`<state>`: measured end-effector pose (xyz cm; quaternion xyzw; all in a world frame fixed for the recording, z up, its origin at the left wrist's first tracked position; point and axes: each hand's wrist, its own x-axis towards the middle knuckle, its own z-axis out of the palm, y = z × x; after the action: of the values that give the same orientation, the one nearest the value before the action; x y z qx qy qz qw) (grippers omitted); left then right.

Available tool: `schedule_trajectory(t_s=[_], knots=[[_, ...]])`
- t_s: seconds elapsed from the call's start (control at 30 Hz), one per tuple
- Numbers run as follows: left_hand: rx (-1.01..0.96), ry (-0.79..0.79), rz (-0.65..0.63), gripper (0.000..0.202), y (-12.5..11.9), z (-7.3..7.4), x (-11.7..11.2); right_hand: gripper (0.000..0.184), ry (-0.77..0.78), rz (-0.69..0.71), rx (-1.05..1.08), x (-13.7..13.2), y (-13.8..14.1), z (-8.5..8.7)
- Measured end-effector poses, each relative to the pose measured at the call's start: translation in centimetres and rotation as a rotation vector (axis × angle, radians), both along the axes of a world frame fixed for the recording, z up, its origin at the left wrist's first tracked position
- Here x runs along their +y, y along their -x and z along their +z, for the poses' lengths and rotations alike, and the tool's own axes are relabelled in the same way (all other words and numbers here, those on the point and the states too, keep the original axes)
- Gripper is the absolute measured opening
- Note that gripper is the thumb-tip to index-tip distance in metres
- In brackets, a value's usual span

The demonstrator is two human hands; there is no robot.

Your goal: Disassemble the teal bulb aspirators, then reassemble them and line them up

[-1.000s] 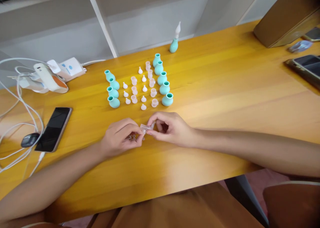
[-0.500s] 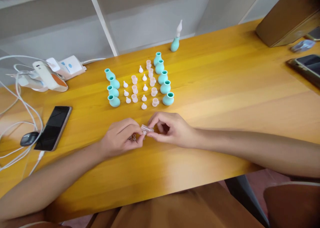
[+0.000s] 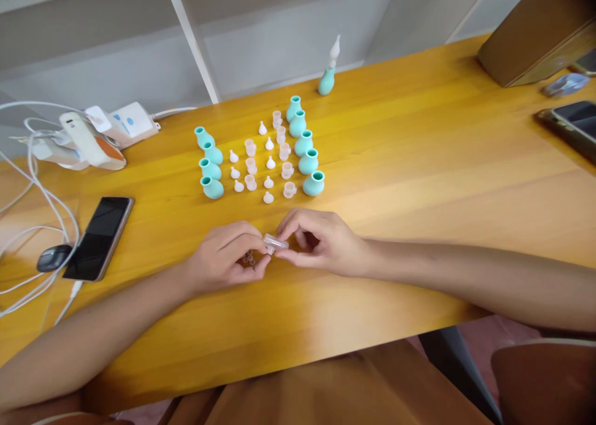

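Observation:
Both my hands meet over the near middle of the wooden table (image 3: 419, 164). My left hand (image 3: 223, 257) and my right hand (image 3: 321, 242) pinch the two ends of a small clear plastic tube (image 3: 274, 244). Several tiny clear pieces (image 3: 249, 259) lie under my left fingers. Just beyond the hands stand rows of teal bulbs (image 3: 307, 162), more teal bulbs (image 3: 209, 164) on the left, pale pink cups (image 3: 251, 164) and small white tips (image 3: 269, 162). One assembled teal bulb with a white tip (image 3: 328, 71) stands at the table's back edge.
A black phone (image 3: 99, 237), a dark mouse (image 3: 53, 257), white cables (image 3: 32, 226) and white chargers (image 3: 100, 133) lie at the left. At the far right are another phone (image 3: 570, 124) and a brown box (image 3: 535, 34). A white shelf frame (image 3: 193, 46) stands behind.
The clear tube has turned slightly between my fingers. Hands stay in the same spot.

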<state>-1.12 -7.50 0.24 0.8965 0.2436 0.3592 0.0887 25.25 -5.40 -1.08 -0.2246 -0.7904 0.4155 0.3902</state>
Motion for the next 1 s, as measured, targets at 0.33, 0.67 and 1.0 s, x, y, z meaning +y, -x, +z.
schedule_trajectory(t_s=[0.33, 0.67, 1.0], knots=[[-0.008, -0.017, -0.02, 0.024, -0.24, 0.28, -0.07, 0.017, -0.13, 0.054, 0.004, 0.34, -0.26, 0.29], [-0.006, -0.026, -0.08, 0.026, -0.1, 0.24, -0.06, 0.016, -0.179, 0.105, 0.014, 0.45, -0.53, 0.27], [-0.009, -0.018, -0.136, 0.023, -0.01, 0.37, 0.02, 0.015, -0.212, 0.148, 0.021, 0.66, -0.74, 0.21]])
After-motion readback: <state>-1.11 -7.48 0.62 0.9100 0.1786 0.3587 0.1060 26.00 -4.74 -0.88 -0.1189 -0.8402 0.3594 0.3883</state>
